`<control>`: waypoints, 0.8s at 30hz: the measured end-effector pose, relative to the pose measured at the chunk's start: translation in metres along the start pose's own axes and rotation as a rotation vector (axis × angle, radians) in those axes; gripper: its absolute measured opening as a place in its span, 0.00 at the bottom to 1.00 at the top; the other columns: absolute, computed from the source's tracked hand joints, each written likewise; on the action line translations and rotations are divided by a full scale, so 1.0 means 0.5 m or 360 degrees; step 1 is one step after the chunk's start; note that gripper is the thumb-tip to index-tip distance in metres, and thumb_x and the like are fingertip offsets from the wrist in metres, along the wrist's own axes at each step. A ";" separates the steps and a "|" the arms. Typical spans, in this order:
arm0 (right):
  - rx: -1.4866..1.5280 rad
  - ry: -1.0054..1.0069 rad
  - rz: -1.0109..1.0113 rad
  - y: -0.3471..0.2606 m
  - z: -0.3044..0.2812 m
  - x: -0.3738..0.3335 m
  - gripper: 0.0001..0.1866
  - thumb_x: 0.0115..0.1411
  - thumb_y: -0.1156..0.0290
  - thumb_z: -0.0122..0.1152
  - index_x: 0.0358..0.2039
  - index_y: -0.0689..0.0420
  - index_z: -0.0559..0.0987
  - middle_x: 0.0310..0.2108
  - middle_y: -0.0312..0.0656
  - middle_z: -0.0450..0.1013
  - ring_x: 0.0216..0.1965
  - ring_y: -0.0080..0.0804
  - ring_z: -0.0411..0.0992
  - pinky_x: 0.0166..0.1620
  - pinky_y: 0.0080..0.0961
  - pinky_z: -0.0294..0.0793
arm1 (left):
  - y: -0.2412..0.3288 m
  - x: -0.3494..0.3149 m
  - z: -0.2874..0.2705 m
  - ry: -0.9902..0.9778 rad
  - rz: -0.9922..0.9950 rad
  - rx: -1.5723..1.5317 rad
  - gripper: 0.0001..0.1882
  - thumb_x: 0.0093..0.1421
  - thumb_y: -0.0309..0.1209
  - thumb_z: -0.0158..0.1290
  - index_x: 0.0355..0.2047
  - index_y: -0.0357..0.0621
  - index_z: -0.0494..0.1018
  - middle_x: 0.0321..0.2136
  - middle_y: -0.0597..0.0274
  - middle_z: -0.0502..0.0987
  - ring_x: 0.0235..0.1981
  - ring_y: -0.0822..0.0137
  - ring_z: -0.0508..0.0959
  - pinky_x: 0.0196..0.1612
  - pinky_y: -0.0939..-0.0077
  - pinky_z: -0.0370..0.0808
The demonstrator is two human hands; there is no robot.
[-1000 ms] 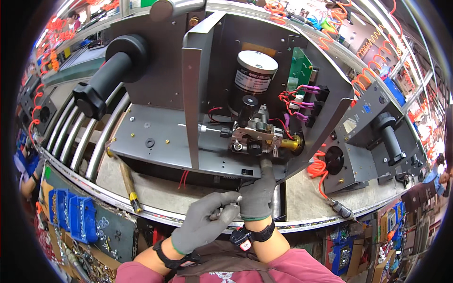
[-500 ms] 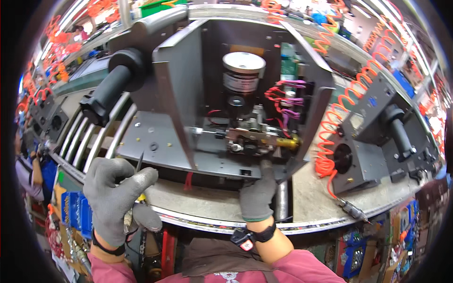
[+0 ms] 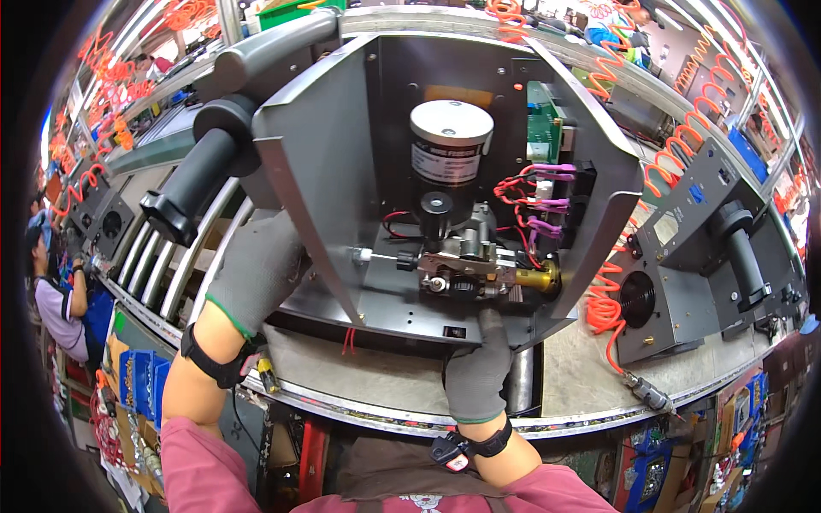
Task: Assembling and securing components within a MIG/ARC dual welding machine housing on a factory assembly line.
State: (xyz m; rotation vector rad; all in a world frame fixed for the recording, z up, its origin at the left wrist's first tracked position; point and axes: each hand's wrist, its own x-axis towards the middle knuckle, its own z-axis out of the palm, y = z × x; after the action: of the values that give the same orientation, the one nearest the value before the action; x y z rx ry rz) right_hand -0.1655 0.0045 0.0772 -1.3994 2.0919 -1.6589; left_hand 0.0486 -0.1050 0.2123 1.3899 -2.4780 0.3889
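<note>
In front of me stands a dark grey sheet-metal housing [image 3: 318,162]. Inside it are a motor with a white cap [image 3: 451,122] and a wire-feed mechanism [image 3: 462,275] with a brass fitting [image 3: 537,278]. My gloved left hand [image 3: 261,265] reaches along the outer side of the left wall; its fingertips are hidden there, so any held tool cannot be seen. At the front edge, my gloved right hand [image 3: 479,376] grips the housing's base, one digit over the top near the mechanism and the others mostly below. Red wires with purple connectors [image 3: 547,201] run along the right wall.
A black spool holder [image 3: 197,175] juts out at left above metal rollers [image 3: 175,269]. On the right are a second housing [image 3: 667,299], a coiled orange air hose [image 3: 605,312] and an air screwdriver [image 3: 647,392]. A yellow-and-black handle [image 3: 268,374] lies by the bench edge. Another person [image 3: 60,299] works far left.
My left hand has moved up and forward to the housing's left side; the thin pointed tool it held is out of sight. My right hand stays at the front edge. The view has shifted slightly.
</note>
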 end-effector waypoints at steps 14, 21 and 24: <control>0.0157 -0.0013 0.0084 0.040 0.009 -0.012 0.17 0.56 0.84 0.44 0.46 0.63 0.72 0.39 0.35 0.69 0.34 0.16 0.65 0.30 0.08 0.64 | 0.003 -0.039 -0.054 0.0136 -0.0162 -0.0908 0.10 0.51 0.21 0.53 0.36 0.38 0.75 0.30 0.55 0.75 0.28 0.63 0.78 0.30 0.77 0.73; 0.1220 0.0236 0.0792 -0.028 0.010 0.003 0.11 0.58 0.68 0.55 0.35 0.64 0.76 0.33 0.31 0.70 0.29 0.16 0.66 0.30 0.13 0.66 | -0.013 -0.121 -0.018 0.0156 -0.0170 -0.0386 0.17 0.49 0.35 0.59 0.39 0.44 0.76 0.32 0.58 0.74 0.33 0.58 0.75 0.36 0.68 0.72; 0.1005 0.0104 0.0710 -0.013 -0.009 -0.001 0.16 0.52 0.82 0.49 0.44 0.64 0.73 0.38 0.39 0.70 0.36 0.26 0.69 0.39 0.18 0.69 | -0.014 -0.129 -0.002 0.0080 -0.0098 -0.0323 0.25 0.45 0.39 0.61 0.43 0.42 0.74 0.37 0.52 0.73 0.35 0.54 0.74 0.37 0.65 0.72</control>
State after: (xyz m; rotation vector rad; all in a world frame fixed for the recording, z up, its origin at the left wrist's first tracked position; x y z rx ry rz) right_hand -0.1641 0.0085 0.0843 -0.6408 1.5269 -1.9191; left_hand 0.0873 -0.0573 0.1907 1.3522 -2.3536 0.1520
